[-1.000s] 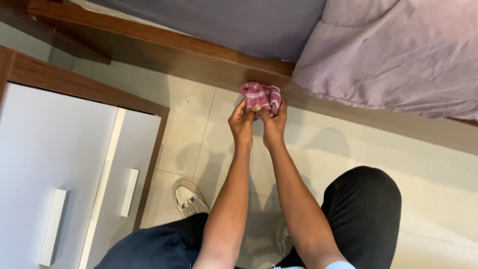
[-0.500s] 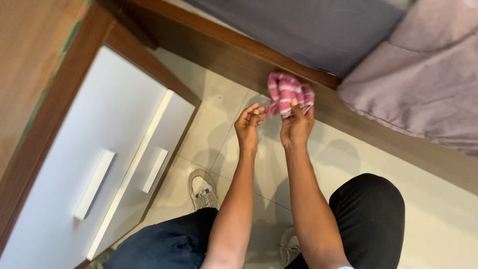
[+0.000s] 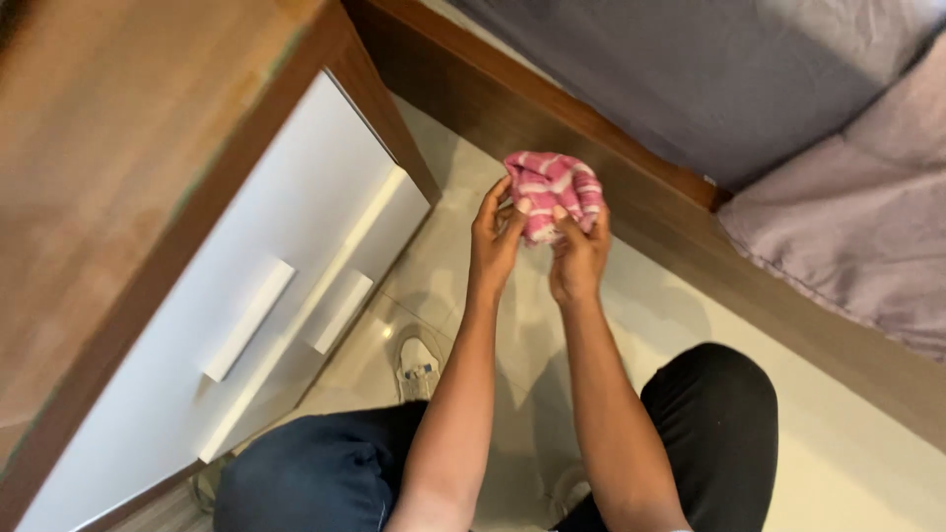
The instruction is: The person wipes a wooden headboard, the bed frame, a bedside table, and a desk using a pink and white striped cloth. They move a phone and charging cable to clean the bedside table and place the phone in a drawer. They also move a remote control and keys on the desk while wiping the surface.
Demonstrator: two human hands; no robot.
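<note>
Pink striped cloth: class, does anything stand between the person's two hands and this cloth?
Nothing visible does. Both the left hand and the right hand already grip the bunched pink striped cloth with their fingertips, held up over the tiled floor between the white drawer unit and the wooden bed frame.

Bunched pink-and-white striped cloth (image 3: pixel 552 190), held aloft

The fingers (image 3: pixel 519 209) of both hands cover the near part of the pink striped cloth (image 3: pixel 552 187). One white shoe (image 3: pixel 418 363) shows between the legs; the other is mostly hidden behind the right arm.

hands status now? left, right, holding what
Left hand: closed on the pink striped cloth.
Right hand: closed on the same cloth.
</note>
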